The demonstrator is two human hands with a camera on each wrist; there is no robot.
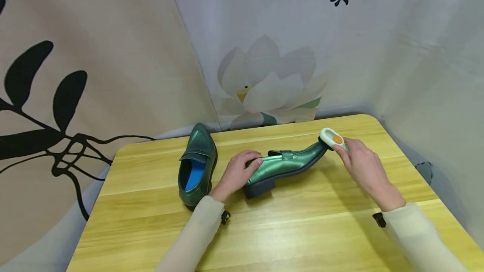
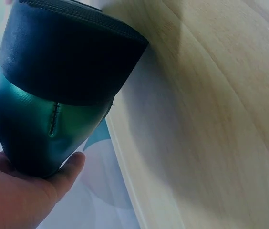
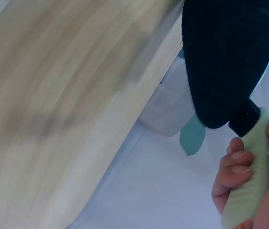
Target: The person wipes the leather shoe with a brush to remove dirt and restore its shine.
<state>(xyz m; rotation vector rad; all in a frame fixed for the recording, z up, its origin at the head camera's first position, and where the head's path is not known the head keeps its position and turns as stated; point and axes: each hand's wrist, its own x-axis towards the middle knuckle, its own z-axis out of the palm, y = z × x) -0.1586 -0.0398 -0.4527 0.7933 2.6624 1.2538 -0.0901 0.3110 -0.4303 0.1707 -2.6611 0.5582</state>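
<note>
A shiny green loafer (image 1: 289, 165) is tilted sideways over the table, its toe raised to the right. My left hand (image 1: 239, 171) grips it at the heel opening, thumb on one side and fingers on the other. In the left wrist view the dark heel block (image 2: 72, 52) and the stitched back seam show. My right hand (image 1: 364, 167) holds a small white shoe brush (image 1: 332, 138) with an orange spot, its dark bristle end at the loafer's toe tip. The right wrist view shows the dark sole (image 3: 230, 57) and the brush's pale ribbed handle (image 3: 251, 186).
A second green loafer (image 1: 197, 167) with a blue insole stands upright on the wooden table (image 1: 295, 230), left of my left hand, toe toward the back edge. Behind the table hangs a printed cloth (image 1: 272, 20) with a flower and dark leaves.
</note>
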